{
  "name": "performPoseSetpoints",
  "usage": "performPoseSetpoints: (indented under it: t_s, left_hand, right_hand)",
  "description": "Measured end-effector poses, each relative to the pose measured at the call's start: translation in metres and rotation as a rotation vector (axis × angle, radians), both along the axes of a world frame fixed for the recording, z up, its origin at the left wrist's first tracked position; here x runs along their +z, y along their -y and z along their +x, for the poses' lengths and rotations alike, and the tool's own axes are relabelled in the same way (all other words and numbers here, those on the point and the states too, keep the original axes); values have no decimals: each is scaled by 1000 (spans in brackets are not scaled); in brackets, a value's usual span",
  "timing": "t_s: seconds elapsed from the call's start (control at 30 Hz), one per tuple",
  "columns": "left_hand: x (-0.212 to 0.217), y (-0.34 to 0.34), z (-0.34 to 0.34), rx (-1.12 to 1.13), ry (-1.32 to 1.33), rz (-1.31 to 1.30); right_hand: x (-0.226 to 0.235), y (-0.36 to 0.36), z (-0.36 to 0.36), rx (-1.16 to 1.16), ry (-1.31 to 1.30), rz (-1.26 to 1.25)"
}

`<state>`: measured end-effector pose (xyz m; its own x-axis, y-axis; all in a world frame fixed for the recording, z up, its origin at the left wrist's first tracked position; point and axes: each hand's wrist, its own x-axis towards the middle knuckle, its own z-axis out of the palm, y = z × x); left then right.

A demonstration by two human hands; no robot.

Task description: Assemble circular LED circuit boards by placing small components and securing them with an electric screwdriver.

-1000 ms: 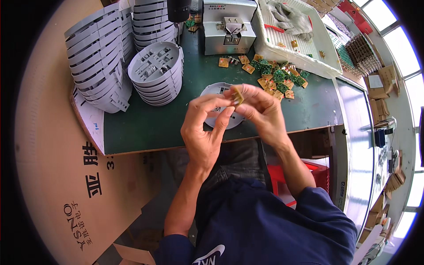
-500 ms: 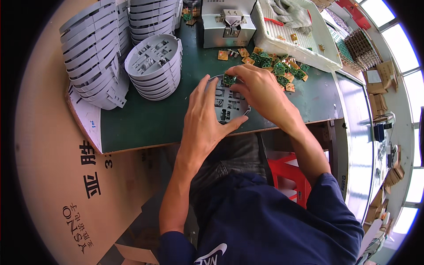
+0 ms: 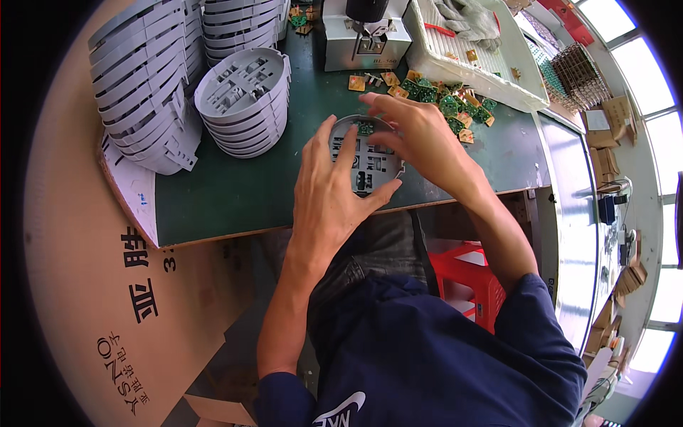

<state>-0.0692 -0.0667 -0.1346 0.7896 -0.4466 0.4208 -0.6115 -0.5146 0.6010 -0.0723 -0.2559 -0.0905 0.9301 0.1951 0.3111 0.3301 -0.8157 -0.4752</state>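
A round grey plastic housing (image 3: 384, 168) lies on the green tabletop close to its front edge, with dark fittings in its moulded slots. My left hand (image 3: 326, 171) holds it, fingers along the far-left rim and thumb at the near-right rim. In the housing's far end sits a small green circuit board (image 3: 365, 129), partly behind a finger. My right hand (image 3: 425, 135) hovers over the housing's far-right side, fingers apart, holding nothing that I can see. Just beyond it lie several loose green and copper-coloured circuit boards (image 3: 449, 107).
Stacked grey housings (image 3: 245, 107) stand at the left on the green table (image 3: 213, 206). At the back is a silver box-shaped machine (image 3: 365, 50), with a black cylindrical object (image 3: 367, 10) over it. A white tray (image 3: 491, 80) holds a grey glove (image 3: 466, 21). Below is a red stool (image 3: 478, 281).
The circuit board has left my right fingers and sits in the housing. My right fingers have spread and lifted away. A black cylindrical object has appeared over the silver machine.
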Motion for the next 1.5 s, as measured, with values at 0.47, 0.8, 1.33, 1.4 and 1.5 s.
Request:
performPoseSetpoints:
  t_s: [0.47, 0.8, 1.33, 1.4, 1.5]
  left_hand:
    - [-3, 0, 3, 14, 150, 88]
    - [-2, 4, -1, 24, 98, 81]
    - [0, 2, 0, 40, 66, 90]
    - [1, 4, -1, 36, 60, 90]
    - [1, 3, -1, 30, 52, 101]
  right_hand:
    - [15, 22, 6, 118, 229, -48]
    - [152, -41, 127, 467, 86, 782]
    - [126, 10, 129, 61, 430, 988]
    - [122, 13, 141, 35, 492, 956]
    - [121, 11, 142, -55, 496, 892]
